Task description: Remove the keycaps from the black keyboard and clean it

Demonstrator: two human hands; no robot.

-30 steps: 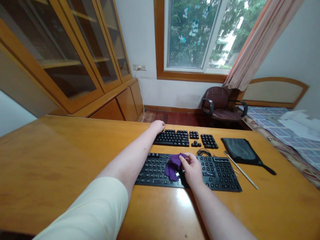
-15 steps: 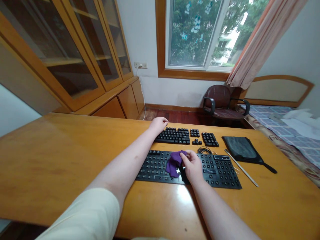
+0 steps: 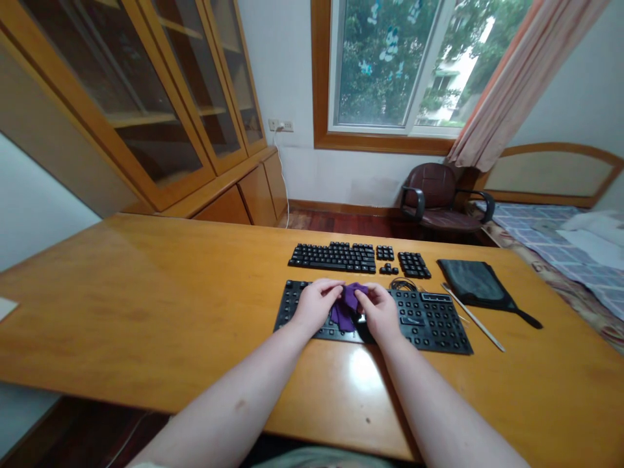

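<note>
Over the keyboard base [image 3: 441, 328], whose keycaps are off, my two hands meet at a purple cloth [image 3: 345, 318]. My right hand [image 3: 383, 315] pinches the cloth between thumb and fingers. My left hand [image 3: 316, 305] is closed in a pinch at the cloth's left edge, on a small dark piece that looks like a keycap, mostly hidden by the fingers. Behind the base, black keycaps [image 3: 334, 258] lie in keyboard order, with separate groups at the right, including the number pad keycaps [image 3: 414, 264]. The top row's left end has a gap.
A coiled black cable [image 3: 403, 284] lies behind the base. To the right are a thin pale stick [image 3: 475, 318] and a black pouch [image 3: 475, 284] with a strap. Beyond the wooden table [image 3: 160, 305] stand a brown armchair [image 3: 431, 188] and a bed.
My left hand has come back from the top row of keycaps to the cloth beside my right hand. The right hand still holds the cloth. The view has shifted slightly.
</note>
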